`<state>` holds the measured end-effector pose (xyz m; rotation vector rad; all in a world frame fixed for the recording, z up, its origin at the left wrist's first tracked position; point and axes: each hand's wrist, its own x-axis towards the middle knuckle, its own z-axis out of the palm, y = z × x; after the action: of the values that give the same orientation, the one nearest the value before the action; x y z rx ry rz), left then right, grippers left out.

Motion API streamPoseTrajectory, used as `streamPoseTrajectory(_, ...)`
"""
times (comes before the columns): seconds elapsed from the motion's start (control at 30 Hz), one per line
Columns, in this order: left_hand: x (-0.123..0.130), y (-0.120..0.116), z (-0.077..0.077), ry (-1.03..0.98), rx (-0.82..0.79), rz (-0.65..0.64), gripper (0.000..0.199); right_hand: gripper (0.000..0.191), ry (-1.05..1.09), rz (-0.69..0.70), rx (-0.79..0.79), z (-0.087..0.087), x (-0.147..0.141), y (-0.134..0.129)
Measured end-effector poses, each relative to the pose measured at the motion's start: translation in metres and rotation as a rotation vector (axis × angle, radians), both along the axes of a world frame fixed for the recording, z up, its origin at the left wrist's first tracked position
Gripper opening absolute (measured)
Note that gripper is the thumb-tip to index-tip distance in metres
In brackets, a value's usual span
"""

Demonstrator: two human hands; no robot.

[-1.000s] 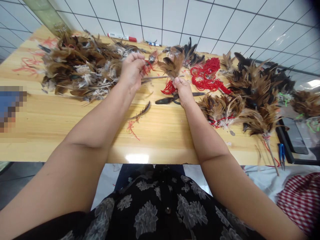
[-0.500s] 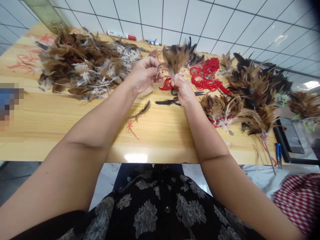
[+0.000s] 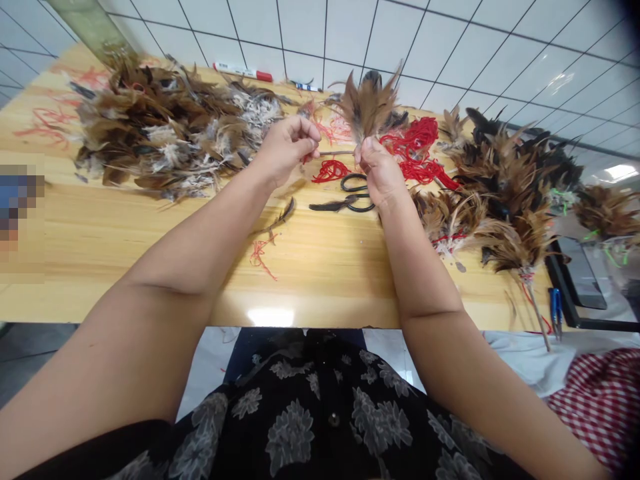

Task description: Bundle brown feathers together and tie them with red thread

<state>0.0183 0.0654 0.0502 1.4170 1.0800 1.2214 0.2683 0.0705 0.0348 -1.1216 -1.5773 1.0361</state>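
Note:
My right hand (image 3: 381, 172) is closed round the base of a brown feather bunch (image 3: 367, 107), whose tips fan upward. My left hand (image 3: 290, 150), to its left, has thumb and fingers pinched together on a thin dark strand (image 3: 336, 153). That strand runs straight across to my right hand; whether it is thread or a thin stick I cannot tell. Just below my right hand lie black-handled scissors (image 3: 356, 181), partly hidden by it. A dark feather (image 3: 324, 207) rests beside them. A small coil of red yarn (image 3: 333, 171) sits between my hands on the table.
A large heap of loose feathers (image 3: 165, 127) covers the table's left. A red yarn skein (image 3: 417, 150) lies behind my right hand. Tied feather bunches (image 3: 510, 167), blue snips (image 3: 556, 310) and a phone-like dark device (image 3: 583, 273) are at right. Markers (image 3: 243, 71) lie by the tiled wall.
My right hand has moved right with the feather bunch, away from my left hand. The strand now stretches between them, and more of the scissors' handles show.

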Motion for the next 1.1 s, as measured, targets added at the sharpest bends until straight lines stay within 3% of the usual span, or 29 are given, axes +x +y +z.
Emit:
streamPoseTrajectory(0.07,0.004,-0.003,0.003,-0.021,-0.001,-0.044,0.053,0.062,-0.012,0.048,0.015,-0.001,-0.004,0.000)
streamPoseTrajectory(0.2,0.010,-0.010,0.003,-0.046,0.013,-0.074,0.043,0.068,-0.049,0.129,0.028,-0.009,-0.020,-0.004)
streamPoseTrajectory(0.37,0.009,-0.009,0.003,-0.079,-0.004,-0.109,0.036,0.082,0.003,0.058,0.005,-0.022,-0.031,0.001)
streamPoseTrajectory(0.53,0.012,-0.009,0.001,-0.107,-0.006,-0.110,0.044,0.084,0.032,0.011,-0.043,-0.026,-0.036,0.003)
streamPoseTrajectory(0.7,0.015,-0.007,-0.007,-0.092,0.012,-0.098,0.045,0.071,-0.037,-0.057,0.003,-0.023,-0.031,-0.001)
streamPoseTrajectory(0.9,0.016,0.000,-0.019,0.119,0.010,-0.127,0.024,0.053,-0.344,-0.167,0.180,-0.021,-0.013,0.006)
streamPoseTrajectory(1.1,0.010,-0.010,-0.005,0.391,0.180,-0.159,0.031,0.035,-0.490,-0.163,0.188,-0.013,-0.013,-0.001)
